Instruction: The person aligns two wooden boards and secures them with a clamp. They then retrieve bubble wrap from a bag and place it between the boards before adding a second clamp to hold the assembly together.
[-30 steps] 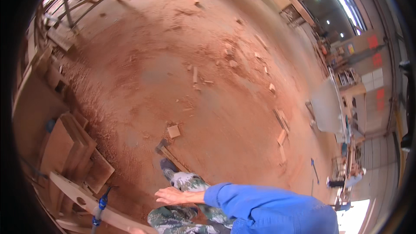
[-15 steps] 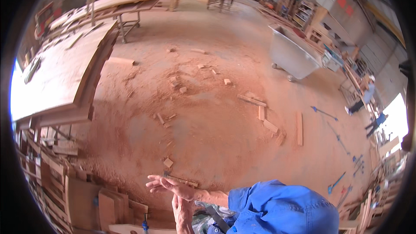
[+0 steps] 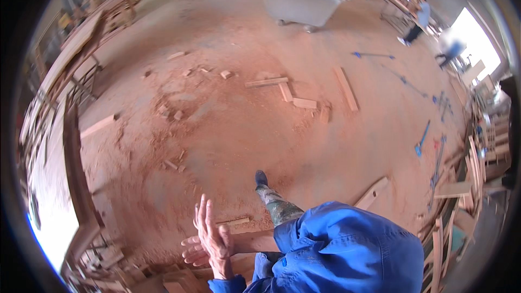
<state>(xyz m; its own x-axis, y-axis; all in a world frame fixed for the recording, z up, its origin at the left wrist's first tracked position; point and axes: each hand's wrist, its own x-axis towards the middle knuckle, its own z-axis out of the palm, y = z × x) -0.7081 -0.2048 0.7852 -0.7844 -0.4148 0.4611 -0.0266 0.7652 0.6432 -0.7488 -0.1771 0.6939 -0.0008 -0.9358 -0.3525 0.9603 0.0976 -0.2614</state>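
Note:
My left hand is raised in front of my body, its fingers stretched upward. Behind it, partly hidden, lies my right hand, with its fingertips pointing left past the left palm. The two hands cross and appear to touch. No object shows in either one. A blue sleeve covers my right arm to the forearm, and a blue cuff sits at my left wrist. Just beyond the hands, a thin wood strip lies on the floor.
Sawdust and wood offcuts lie ahead on the floor. A large panel stands at left. A wheeled grey bin is far ahead. Blue clamps and stacked timber are at right. Two people stand at far right.
The view has turned right, and a shoe and trouser leg have come into sight. My left hand has come up in front of my right, which was on top before.

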